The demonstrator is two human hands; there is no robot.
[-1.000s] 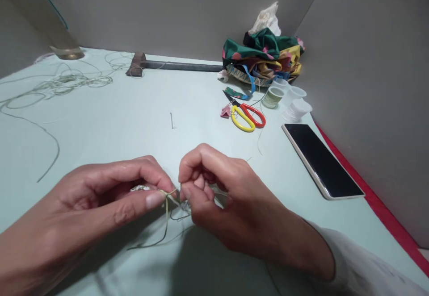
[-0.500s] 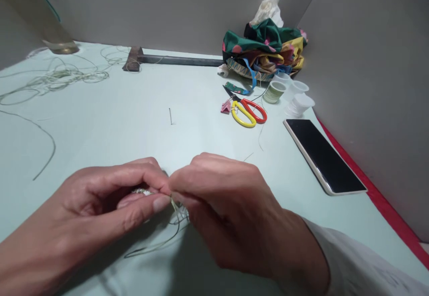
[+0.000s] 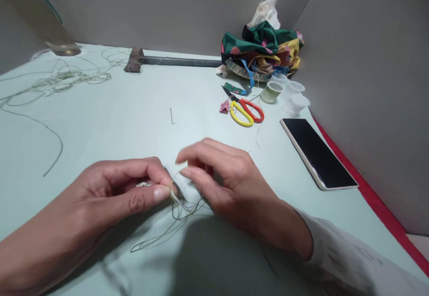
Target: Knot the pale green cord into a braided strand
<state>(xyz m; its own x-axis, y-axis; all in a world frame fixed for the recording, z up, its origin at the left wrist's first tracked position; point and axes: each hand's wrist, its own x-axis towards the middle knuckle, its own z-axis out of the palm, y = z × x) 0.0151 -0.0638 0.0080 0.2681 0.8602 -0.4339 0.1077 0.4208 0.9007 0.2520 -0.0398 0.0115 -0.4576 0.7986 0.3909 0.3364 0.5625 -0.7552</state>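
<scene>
Left hand (image 3: 124,193): thumb and forefinger pinch a bundle of fine cords (image 3: 176,201); we note a pale patterned piece (image 3: 143,184) partly hidden behind the thumb. Right hand (image 3: 231,175): just beside, narrow gap between thumb and forefinger; whether it grips the thin strand (image 3: 174,178) we cannot tell. Progress, in our judgement: cords gathered, loops and ends below yet loose, work unfinished. Beyond, we list: a pin (image 3: 171,116), scissors (image 3: 247,116), phone (image 3: 318,153), hammer (image 3: 134,60), cord tangle (image 3: 67,79).

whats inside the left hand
The left hand pinches greenish threads, with part of a whitish piece showing between thumb and forefinger. The hand covers the rest, so its full shape cannot be seen.
</scene>
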